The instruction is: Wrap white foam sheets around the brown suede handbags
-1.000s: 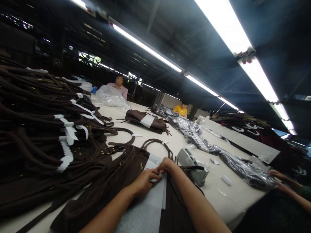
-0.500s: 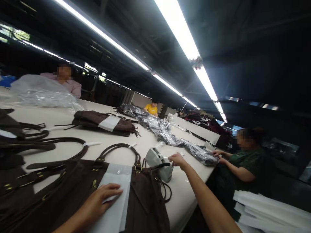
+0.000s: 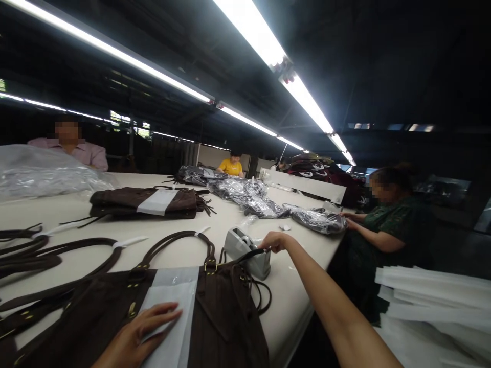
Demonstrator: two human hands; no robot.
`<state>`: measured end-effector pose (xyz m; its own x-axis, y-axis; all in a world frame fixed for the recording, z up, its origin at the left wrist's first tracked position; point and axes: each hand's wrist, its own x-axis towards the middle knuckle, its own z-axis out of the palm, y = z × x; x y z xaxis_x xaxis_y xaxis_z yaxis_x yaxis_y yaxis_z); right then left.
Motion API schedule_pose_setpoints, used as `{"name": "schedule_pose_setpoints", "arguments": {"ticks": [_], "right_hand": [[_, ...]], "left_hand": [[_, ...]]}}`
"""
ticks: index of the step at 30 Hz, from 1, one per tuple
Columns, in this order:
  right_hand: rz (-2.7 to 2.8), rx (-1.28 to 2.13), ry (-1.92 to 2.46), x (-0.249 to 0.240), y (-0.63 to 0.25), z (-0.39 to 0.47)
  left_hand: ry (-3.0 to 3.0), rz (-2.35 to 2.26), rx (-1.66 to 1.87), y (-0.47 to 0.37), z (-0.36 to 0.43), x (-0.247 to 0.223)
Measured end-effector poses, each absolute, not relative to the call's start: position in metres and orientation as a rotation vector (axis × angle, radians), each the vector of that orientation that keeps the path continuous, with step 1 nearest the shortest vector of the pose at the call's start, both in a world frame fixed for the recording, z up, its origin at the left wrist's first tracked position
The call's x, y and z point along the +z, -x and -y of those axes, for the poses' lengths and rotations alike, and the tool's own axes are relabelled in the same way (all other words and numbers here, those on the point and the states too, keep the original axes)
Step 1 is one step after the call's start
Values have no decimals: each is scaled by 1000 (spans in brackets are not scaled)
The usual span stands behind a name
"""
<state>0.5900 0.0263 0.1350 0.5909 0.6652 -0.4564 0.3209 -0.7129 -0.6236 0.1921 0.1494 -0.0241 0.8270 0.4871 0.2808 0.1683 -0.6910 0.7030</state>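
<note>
A dark brown handbag (image 3: 233, 306) lies on the table in front of me, with a white wrapping sheet (image 3: 169, 291) folded over its middle. My left hand (image 3: 148, 327) rests flat on that sheet, fingers stretched out. Beyond the bag's right corner stands a grey tape dispenser (image 3: 261, 267). My right hand (image 3: 275, 241) is at the dispenser's near right end, fingers bent and pressed together; what they hold, if anything, is hidden. The tip of a dark strap from the bag reaches close to these fingers. Two looped handles (image 3: 172, 240) stand up behind the bag.
A folded brown bag with a white band (image 3: 157, 202) lies farther back. Plastic-wrapped bags (image 3: 249, 199) run down the table (image 3: 215, 222). A co-worker in dark green (image 3: 391, 220) handles one at right. White sheets (image 3: 433, 296) are stacked at lower right; clear plastic (image 3: 46, 174) lies at left.
My right hand has moved down against the tape dispenser and its fingers have curled in. My left hand stays on the white sheet. The view has turned slightly, shifting most things left.
</note>
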Motion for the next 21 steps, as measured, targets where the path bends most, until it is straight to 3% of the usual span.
{"name": "schedule_pose_setpoints", "arguments": {"ticks": [12, 21], "right_hand": [[987, 595, 2025, 137, -598, 33], [1007, 333, 2176, 86, -588, 51]], "left_hand": [[-2313, -438, 645, -192, -151, -23], [-2207, -530, 852, -196, -143, -33]]}}
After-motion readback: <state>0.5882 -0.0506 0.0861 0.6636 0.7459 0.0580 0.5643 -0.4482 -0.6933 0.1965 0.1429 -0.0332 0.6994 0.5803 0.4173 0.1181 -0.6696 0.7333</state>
